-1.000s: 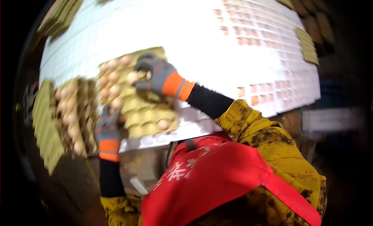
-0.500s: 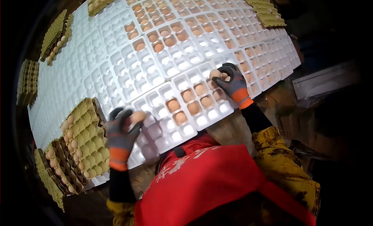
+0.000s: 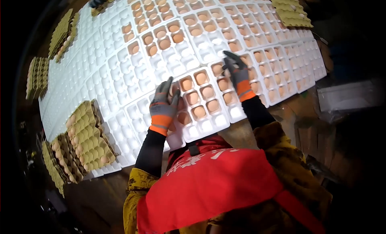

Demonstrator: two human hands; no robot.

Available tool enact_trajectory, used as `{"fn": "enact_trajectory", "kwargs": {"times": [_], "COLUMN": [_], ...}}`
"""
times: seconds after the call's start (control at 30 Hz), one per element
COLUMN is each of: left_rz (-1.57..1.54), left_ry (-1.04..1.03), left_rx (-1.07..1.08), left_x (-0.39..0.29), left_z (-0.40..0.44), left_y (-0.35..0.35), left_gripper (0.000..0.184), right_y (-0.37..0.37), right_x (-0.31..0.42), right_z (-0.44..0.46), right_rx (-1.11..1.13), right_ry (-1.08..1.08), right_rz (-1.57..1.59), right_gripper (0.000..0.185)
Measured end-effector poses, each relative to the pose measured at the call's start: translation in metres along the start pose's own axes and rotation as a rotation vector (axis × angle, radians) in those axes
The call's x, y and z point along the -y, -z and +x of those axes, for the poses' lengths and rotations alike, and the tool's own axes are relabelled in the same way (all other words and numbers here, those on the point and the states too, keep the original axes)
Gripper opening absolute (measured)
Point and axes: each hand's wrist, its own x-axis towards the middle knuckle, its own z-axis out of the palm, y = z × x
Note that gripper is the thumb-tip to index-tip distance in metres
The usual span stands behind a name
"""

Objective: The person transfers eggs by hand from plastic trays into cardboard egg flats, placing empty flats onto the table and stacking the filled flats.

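White characters (image 3: 193, 163), too creased and blurred to read, cross a red apron (image 3: 213, 185) below the left hand's (image 3: 163, 107) fingers.

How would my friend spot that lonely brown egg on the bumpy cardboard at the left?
Follow the near edge of the white moulded trays left to the first olive cardboard egg tray. The light-brown egg sits at its corner nearest the red apron. It's alone there; that tray's other eggs line the left side.

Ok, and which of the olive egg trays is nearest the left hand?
The olive tray with eggs along its left edge and a lone egg at its near right corner; the other olive trays sit farther from the left hand.
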Motion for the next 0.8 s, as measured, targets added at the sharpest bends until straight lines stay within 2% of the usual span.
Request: {"fn": "enact_trajectory", "kwargs": {"times": [0.07,0.1,0.13,0.17,0.2,0.23,0.27,0.3,0.33,0.4,0.43,0.47,0.57,0.6,0.67,0.73,0.77,0.8], "left_rz": [-0.334,-0.273,-0.225,-0.281,-0.030,0.025,0.134,0.034,-0.002,-0.072,-0.007,-0.064,0.079,0.538,0.683,0.545,0.759,0.723], "left_ry": [0.128,0.013,-0.083,-0.115,-0.049,-0.123,-0.256,-0.216,-0.155,-0.064,0.037,0.006,0.141,0.177,0.368,0.574,0.514,0.663], "left_rx": [-0.182,-0.295,-0.409,-0.388,-0.210,-0.153,-0.303,-0.297,-0.258,-0.257,-0.226,-0.382,-0.753,-0.778,-0.723,-0.429,-0.392,-0.234], "left_x": [0.009,0.023,0.039,0.050,0.055,0.050,0.052,0.058,0.040,0.045,0.047,0.077,0.153,0.174,0.231,0.279,0.299,0.288], "left_z": [-0.005,-0.007,-0.006,-0.003,0.004,0.001,-0.007,-0.016,-0.022,-0.035,-0.045,-0.062,-0.115,-0.131,-0.159,-0.165,-0.164,-0.151], "left_y": [0.010,0.007,-0.007,-0.019,-0.024,-0.018,-0.021,-0.021,0.004,0.051,0.090,0.107,0.213,0.252,0.303,0.331,0.331,0.344], "left_gripper": [0.051,0.052,0.047,0.038,0.032,0.034,0.044,0.047,0.049,0.050,0.050,0.052,0.047,0.055,0.053,0.056,0.048,0.046], "right_y": [0.005,0.012,0.015,0.024,0.029,0.030,0.020,-0.001,-0.023,-0.061,-0.090,-0.124,-0.242,-0.285,-0.373,-0.454,-0.492,-0.528], "right_x": [0.006,-0.003,-0.004,-0.030,-0.037,-0.045,-0.042,-0.050,-0.024,0.027,0.033,0.039,0.057,0.062,0.063,0.061,0.058,0.051], "right_z": [0.005,0.015,0.016,0.028,0.032,0.039,0.039,0.033,0.018,-0.003,-0.010,-0.022,-0.056,-0.070,-0.094,-0.114,-0.115,-0.117], "right_rx": [-0.156,-0.159,-0.097,-0.034,0.021,0.048,0.010,0.012,0.013,-0.009,0.084,0.171,0.463,0.579,0.756,0.803,0.833,0.777], "right_ry": [0.297,0.603,0.765,0.840,0.902,0.936,0.871,0.797,0.718,0.546,0.542,0.536,0.667,0.651,0.731,0.810,0.766,0.832], "right_rz": [-0.102,-0.402,-0.679,-0.917,-1.108,-1.014,-0.865,-0.788,-0.724,-0.639,-0.555,-0.475,-0.504,-0.466,-0.441,-0.480,-0.493,-0.532], "right_gripper": [0.030,0.032,0.031,0.032,0.034,0.038,0.037,0.037,0.037,0.037,0.038,0.039,0.040,0.040,0.039,0.040,0.041,0.042]}}
